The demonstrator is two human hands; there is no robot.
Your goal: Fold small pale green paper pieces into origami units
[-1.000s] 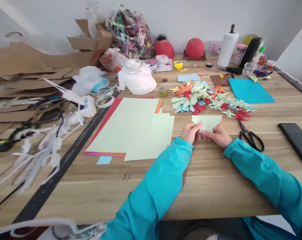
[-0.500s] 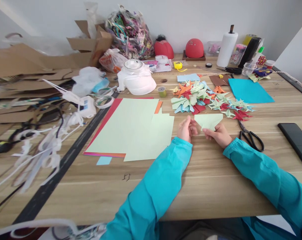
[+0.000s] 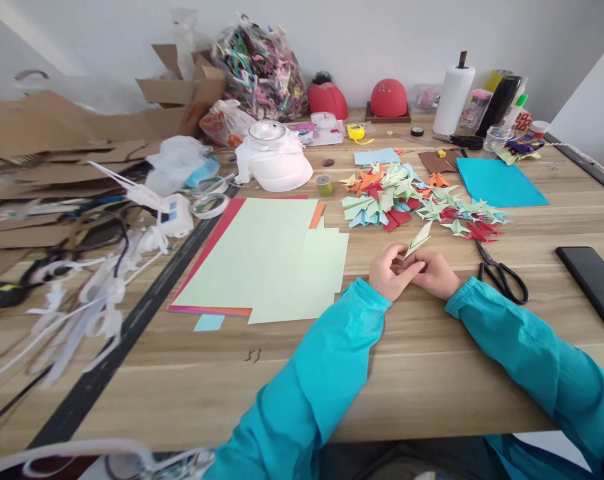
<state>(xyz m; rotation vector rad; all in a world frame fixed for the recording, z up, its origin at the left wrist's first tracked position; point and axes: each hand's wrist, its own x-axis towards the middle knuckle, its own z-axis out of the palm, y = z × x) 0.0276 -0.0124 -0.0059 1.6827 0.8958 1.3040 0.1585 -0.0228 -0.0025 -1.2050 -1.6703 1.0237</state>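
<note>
So the folded paper (image 3: 418, 241) is out past the fingertips, up between the left hand (image 3: 389, 270) and the right hand (image 3: 436, 273). Both hands are curled mostly closed, fingers meeting around the paper's near end; can't tell exactly which fingertips pinch it, since they cover each other.

Room-wise: a broad band of wood grain runs from the hands back to the near edge of the counter (image 3: 422, 380), with the left sleeve (image 3: 302, 373) slanting across it. On the left, the pale green sheets (image 3: 262, 260) stop a little short of the left hand. Right side's tighter: the scissors (image 3: 488, 258) lie just beside the right cuff, then a gap, then the phone (image 3: 589, 287) over by the right. Far side, the heap of folded paper pieces (image 3: 393, 181) sits close past the paper's tip.

As for direction, its long axis runs on a slant, near left to far right, with the narrow tip pointing far right. It looks slim from here; the near end is hidden in the fingers.
</note>
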